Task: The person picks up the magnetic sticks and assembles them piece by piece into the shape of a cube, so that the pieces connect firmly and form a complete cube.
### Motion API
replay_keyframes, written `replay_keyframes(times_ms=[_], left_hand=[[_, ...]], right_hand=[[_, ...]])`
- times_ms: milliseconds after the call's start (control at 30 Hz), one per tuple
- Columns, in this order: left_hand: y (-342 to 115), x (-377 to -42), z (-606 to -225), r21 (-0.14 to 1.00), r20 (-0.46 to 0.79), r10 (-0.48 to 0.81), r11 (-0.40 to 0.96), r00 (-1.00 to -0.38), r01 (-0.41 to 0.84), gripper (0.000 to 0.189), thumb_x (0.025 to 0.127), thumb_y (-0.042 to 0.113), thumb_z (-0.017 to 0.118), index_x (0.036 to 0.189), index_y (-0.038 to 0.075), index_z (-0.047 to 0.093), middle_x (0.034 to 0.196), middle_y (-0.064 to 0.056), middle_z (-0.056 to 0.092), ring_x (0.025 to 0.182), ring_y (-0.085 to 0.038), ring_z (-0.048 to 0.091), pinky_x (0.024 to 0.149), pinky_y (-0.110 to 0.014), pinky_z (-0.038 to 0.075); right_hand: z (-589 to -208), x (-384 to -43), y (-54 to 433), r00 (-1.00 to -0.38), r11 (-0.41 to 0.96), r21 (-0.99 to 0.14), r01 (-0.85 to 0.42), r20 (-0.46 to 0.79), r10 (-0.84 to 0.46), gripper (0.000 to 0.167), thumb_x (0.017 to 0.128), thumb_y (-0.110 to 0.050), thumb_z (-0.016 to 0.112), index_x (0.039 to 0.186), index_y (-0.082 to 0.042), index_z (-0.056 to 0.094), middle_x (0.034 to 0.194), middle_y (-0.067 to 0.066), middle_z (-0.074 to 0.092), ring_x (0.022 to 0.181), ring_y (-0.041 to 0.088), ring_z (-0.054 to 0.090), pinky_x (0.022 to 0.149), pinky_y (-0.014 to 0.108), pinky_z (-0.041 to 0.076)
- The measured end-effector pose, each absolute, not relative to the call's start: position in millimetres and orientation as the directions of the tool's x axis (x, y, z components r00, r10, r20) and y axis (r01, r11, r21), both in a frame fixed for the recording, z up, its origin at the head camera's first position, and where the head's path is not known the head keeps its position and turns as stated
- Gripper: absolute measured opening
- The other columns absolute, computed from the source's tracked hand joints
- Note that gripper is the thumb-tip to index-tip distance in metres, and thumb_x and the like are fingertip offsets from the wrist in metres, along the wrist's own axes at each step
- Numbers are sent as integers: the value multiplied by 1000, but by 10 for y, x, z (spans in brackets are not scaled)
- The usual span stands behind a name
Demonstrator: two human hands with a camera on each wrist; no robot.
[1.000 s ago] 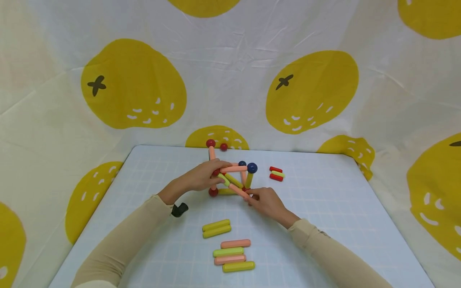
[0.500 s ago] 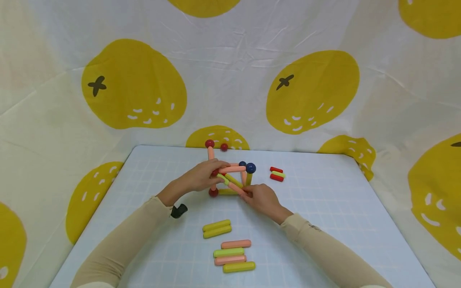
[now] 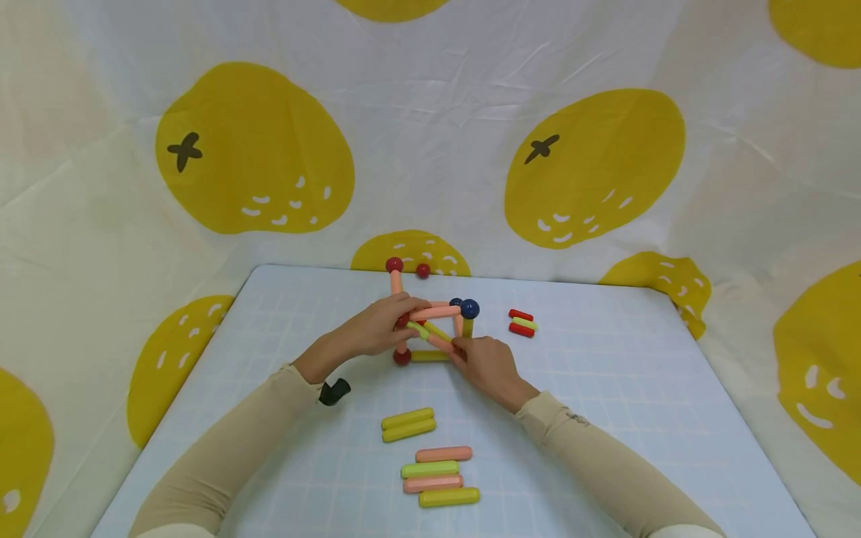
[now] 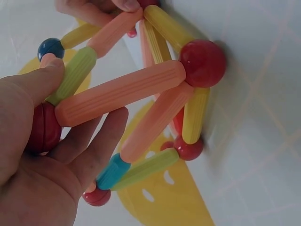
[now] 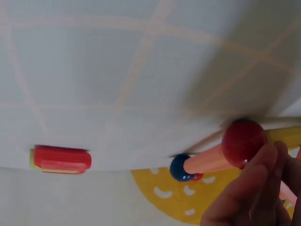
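A frame of magnetic building rods and balls stands at the back middle of the table. My left hand (image 3: 368,326) grips its near upper red ball (image 4: 44,127), with thumb and fingers around it. From that ball a lime rod (image 4: 74,75) and a pink rod (image 4: 116,33) run end to end down to the lower right corner. There my right hand (image 3: 489,366) pinches the pink rod's end, fingertips right at the lower red ball (image 5: 243,142). A dark blue ball (image 3: 469,308) tops the yellow post above it. Another red ball (image 3: 394,265) caps the frame's tall back left end.
Two yellow rods (image 3: 409,424) lie nearer the front, with a row of pink, lime and yellow rods (image 3: 430,469) below them. Short red and lime rods (image 3: 522,323) lie right of the frame. One loose red ball (image 3: 423,270) sits by the back edge, before a patterned curtain (image 3: 430,149).
My right hand has moved up and a little left, bringing the pink rod's lower end in toward the frame's lower right corner. My left hand has kept its grip on the red ball.
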State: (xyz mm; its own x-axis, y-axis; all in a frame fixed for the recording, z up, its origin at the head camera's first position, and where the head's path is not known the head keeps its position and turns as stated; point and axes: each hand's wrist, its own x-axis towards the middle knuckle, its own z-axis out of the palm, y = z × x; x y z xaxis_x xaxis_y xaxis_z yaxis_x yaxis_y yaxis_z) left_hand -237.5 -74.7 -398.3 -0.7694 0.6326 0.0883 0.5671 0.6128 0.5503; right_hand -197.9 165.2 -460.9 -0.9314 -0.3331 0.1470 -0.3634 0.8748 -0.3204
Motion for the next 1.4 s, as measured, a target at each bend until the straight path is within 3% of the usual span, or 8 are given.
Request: replay_keyframes(times_ms=[267,400,500,600,667,900,1100,1400], left_hand=[[-774,-2355,-3969,509,112,635,624,-765,593,54,96,23,72,147,19,53,137,-3,56,105,-19,56,91,-35,54],[-847,-2313,-3950,469,100,515,730,-851,497,69,93,34,75,154,23,42,157,-10,34,93,-20,62,81,-31,59],[-890,-2266,-3933,498,36,375,797,-926,342,92,91,39,77,163,20,23,162,-15,27,95,-24,66,76,-33,61],[-895,-2227,-3961,563,-52,308,795,-950,227,103,92,37,76,165,12,8,155,-14,43,107,-26,65,77,-33,60],[-886,-2209,-4003,605,-98,297,775,-950,180,103,93,33,76,164,9,5,142,-13,56,105,-25,65,76,-32,59],[-1010,-2259,-4126,680,-86,304,714,-949,167,83,96,20,72,162,14,21,110,-8,70,81,-21,63,67,-29,54],[-1223,-2418,-4188,684,-52,313,703,-948,194,73,99,19,68,159,17,27,110,-10,68,84,-23,64,70,-30,57],[-1306,-2656,-4303,693,39,331,671,-943,265,60,103,19,61,157,18,35,118,-13,68,98,-29,66,89,-42,59]], right_hand=[[-4543,-1873,1736,-901,867,-261,-426,214,-378,20,94,-31,75,108,-16,72,63,-7,56,51,7,48,49,20,38],[-4428,-1884,1881,-954,907,-306,-290,18,-299,28,95,-34,73,111,-12,66,68,-3,61,54,12,52,51,25,44],[-4383,-1978,1984,-957,919,-361,-160,-171,-234,45,94,-36,72,128,-11,58,92,3,71,73,16,63,67,34,56],[-4431,-2067,2049,-926,883,-456,-106,-278,-255,58,95,-34,72,143,-13,50,116,8,71,99,21,66,91,45,57],[-4492,-2094,2068,-907,850,-516,-104,-303,-294,57,95,-31,72,144,-14,49,122,8,70,107,22,65,99,48,54],[-4539,-2014,1913,-870,788,-612,-74,-346,-350,47,94,-29,74,136,-19,54,119,4,71,105,19,65,99,46,54],[-4525,-1875,1668,-828,752,-650,-112,-358,-432,54,95,-32,73,141,-18,49,122,4,70,103,16,66,97,43,56],[-4502,-1802,1372,-795,688,-691,-221,-281,-537,54,96,-29,72,142,-11,50,127,7,68,104,18,68,97,41,56]])
